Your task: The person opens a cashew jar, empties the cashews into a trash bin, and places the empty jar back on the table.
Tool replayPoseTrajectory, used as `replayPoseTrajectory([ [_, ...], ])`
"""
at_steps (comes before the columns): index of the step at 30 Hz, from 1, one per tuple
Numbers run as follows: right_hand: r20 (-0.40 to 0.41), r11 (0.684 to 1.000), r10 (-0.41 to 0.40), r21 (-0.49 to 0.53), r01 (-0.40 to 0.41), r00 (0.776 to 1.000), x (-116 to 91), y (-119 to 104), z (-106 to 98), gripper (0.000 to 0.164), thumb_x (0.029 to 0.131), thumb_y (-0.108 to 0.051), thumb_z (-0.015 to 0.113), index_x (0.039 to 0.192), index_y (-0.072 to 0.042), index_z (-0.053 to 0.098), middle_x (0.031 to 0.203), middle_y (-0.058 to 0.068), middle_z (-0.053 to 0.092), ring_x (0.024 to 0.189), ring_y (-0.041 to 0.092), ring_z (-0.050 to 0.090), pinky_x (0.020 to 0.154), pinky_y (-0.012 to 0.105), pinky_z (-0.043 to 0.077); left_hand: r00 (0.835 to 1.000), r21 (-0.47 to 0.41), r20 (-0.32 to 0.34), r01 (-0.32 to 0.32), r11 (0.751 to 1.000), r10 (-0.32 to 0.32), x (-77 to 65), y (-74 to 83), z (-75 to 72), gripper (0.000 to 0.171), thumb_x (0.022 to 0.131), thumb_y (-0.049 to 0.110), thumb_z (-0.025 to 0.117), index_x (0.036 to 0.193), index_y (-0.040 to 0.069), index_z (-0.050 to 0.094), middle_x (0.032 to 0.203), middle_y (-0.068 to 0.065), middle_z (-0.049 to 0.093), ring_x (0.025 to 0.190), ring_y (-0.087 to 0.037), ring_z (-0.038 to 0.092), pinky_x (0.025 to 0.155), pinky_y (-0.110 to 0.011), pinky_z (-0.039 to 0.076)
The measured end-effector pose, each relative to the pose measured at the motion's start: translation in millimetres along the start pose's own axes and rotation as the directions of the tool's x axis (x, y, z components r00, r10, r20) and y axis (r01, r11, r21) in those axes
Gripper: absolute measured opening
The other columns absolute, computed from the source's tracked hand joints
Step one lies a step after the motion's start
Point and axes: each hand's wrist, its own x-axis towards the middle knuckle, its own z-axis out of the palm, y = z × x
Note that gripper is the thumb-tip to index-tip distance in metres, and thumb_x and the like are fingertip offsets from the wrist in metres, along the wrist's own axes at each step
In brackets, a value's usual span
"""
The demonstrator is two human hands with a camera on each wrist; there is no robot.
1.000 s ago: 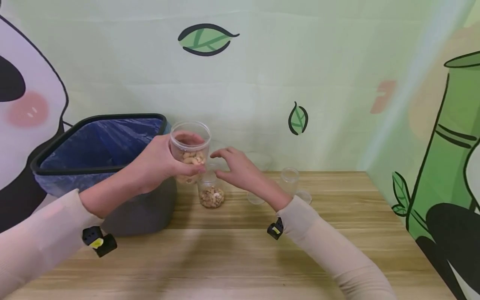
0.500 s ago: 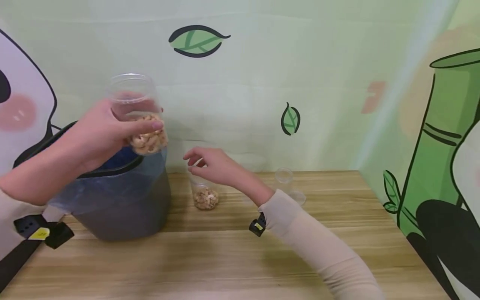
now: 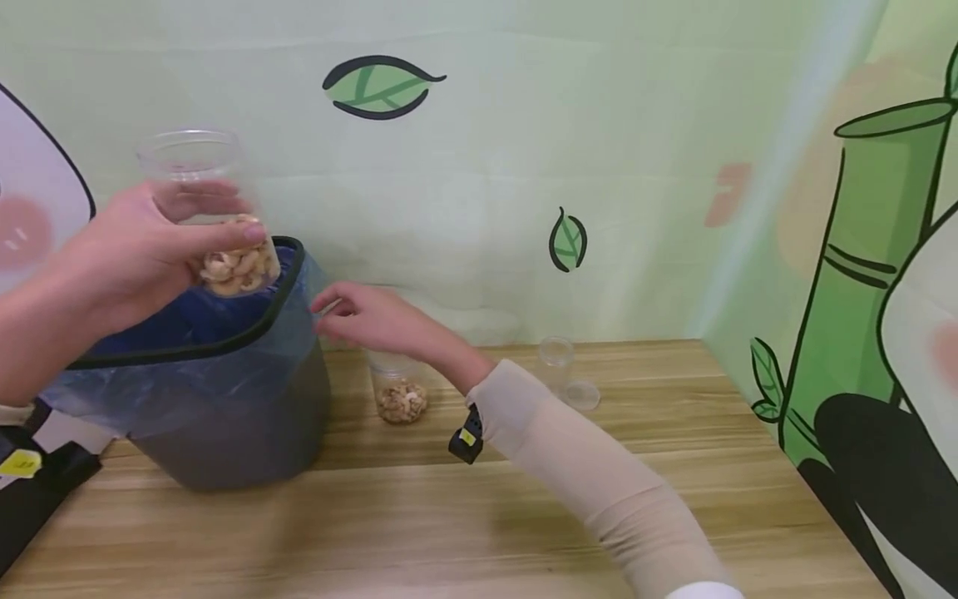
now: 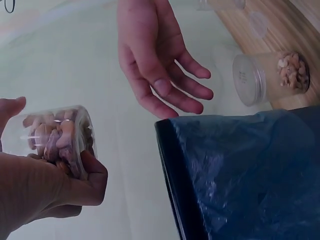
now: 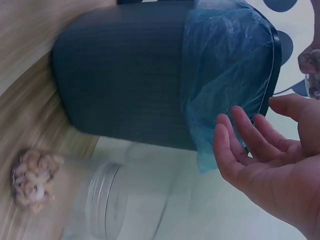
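Note:
My left hand (image 3: pixel 142 241) grips a clear plastic jar (image 3: pixel 195 154), thumb across its front. Cashews (image 3: pixel 239 264) fill its lower part. In the head view the jar overlaps the mouth of a grey bin (image 3: pixel 239 437) lined with a blue bag (image 3: pixel 224 378). My right hand (image 3: pixel 374 318) holds nothing; its fingers are loosely bent beside the bin's right rim. Below that hand, a second clear jar (image 3: pixel 401 391) stands on the table with nuts in its bottom. The left wrist view shows a translucent lid (image 4: pixel 245 80) on this jar.
A small clear container (image 3: pixel 556 353) stands at the back of the wooden table (image 3: pixel 464 516), with a clear round disc (image 3: pixel 581 394) lying beside it. A printed backdrop (image 3: pixel 464 183) rises right behind the table. The bin's black rim (image 3: pixel 288 274) stands well above the tabletop.
My left hand has carried the jar of cashews up and left, over the bin. My right hand has moved left from above the other nut jar to near the bin's rim.

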Motion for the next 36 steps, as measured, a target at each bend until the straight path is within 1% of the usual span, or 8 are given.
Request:
replayPoseTrajectory([
  [7,-0.004,0.968,0.115,0.226,-0.111,0.993,22.8,-9.1,7.1,0.035,0.108,-0.03,0.05,0.127,-0.004,0.063,0.115,0.008,0.07,0.108,0.026,0.069,0.084,0.032,0.058,0.999,0.158,-0.021,-0.026,0.987,0.03,1.6,-0.2,-10.5,0.073,0.099,0.016,0.066,0.155,0.003,0.022,0.136,0.003,0.042,0.111,-0.01,0.056,0.075,-0.024,0.054],
  [16,-0.024,0.851,0.259,0.479,-0.216,0.966,47.7,-12.7,23.3,0.041,0.106,-0.041,0.053,0.112,-0.002,0.063,0.097,0.008,0.067,0.087,0.025,0.07,0.093,0.046,0.056,0.995,0.318,-0.073,-0.035,0.948,0.061,11.0,4.7,-27.6,0.079,0.102,0.025,0.061,0.16,0.002,0.013,0.151,-0.01,0.03,0.121,-0.017,0.049,0.075,-0.017,0.053],
  [21,-0.043,0.809,0.286,0.546,-0.217,0.957,50.9,-12.1,32.7,0.034,0.101,-0.037,0.062,0.1,-0.004,0.054,0.102,0.006,0.057,0.089,0.024,0.065,0.086,0.043,0.059,0.995,0.361,-0.082,-0.027,0.932,0.061,17.7,5.6,-36.5,0.08,0.103,0.029,0.059,0.162,0.007,0.01,0.162,-0.016,0.017,0.136,-0.033,0.033,0.077,-0.016,0.049],
  [23,-0.042,0.791,0.295,0.572,-0.219,0.955,51.7,-11.2,35.5,0.034,0.1,-0.035,0.065,0.094,-0.006,0.05,0.101,0.004,0.053,0.09,0.024,0.064,0.084,0.043,0.06,0.995,0.369,-0.082,-0.017,0.929,0.051,19.4,5.3,-39.4,0.08,0.103,0.03,0.058,0.162,0.008,0.009,0.164,-0.017,0.014,0.14,-0.035,0.029,0.091,-0.024,0.05],
  [25,-0.045,0.774,0.305,0.594,-0.219,0.951,52.4,-10.3,36.9,0.034,0.099,-0.033,0.066,0.091,-0.006,0.047,0.1,0.004,0.051,0.089,0.025,0.064,0.082,0.044,0.06,0.996,0.371,-0.078,-0.014,0.929,0.046,21.4,4.4,-41.7,0.081,0.103,0.03,0.059,0.163,0.009,0.008,0.165,-0.017,0.013,0.142,-0.035,0.028,0.092,-0.025,0.05],
  [28,-0.051,0.764,0.307,0.608,-0.214,0.95,53.3,-9.2,38.0,0.033,0.099,-0.032,0.067,0.093,-0.006,0.049,0.098,0.004,0.052,0.088,0.026,0.065,0.081,0.044,0.06,0.997,0.388,-0.071,-0.011,0.921,0.042,23.6,2.4,-44.7,0.083,0.103,0.03,0.059,0.163,0.009,0.005,0.167,-0.017,0.011,0.145,-0.037,0.027,0.091,-0.022,0.051],
  [32,-0.061,0.762,0.312,0.612,-0.211,0.948,54.2,-8.8,39.3,0.031,0.098,-0.032,0.067,0.096,-0.006,0.05,0.1,0.006,0.054,0.088,0.027,0.064,0.081,0.045,0.06,0.998,0.418,-0.049,-0.016,0.909,0.041,26.8,-1.1,-49.5,0.085,0.103,0.028,0.059,0.163,0.008,0.003,0.168,-0.018,0.006,0.147,-0.041,0.025,0.074,-0.01,0.049],
  [36,-0.085,0.758,0.311,0.623,-0.193,0.947,54.6,-8.2,41.6,0.03,0.097,-0.033,0.068,0.096,-0.008,0.051,0.099,0.007,0.053,0.086,0.027,0.064,0.08,0.046,0.06,0.999,0.487,-0.03,-0.007,0.873,0.025,30.8,-4.0,-56.3,0.083,0.102,0.029,0.062,0.161,0.0,0.011,0.166,-0.023,0.013,0.136,-0.04,0.035,0.072,-0.01,0.049],
])
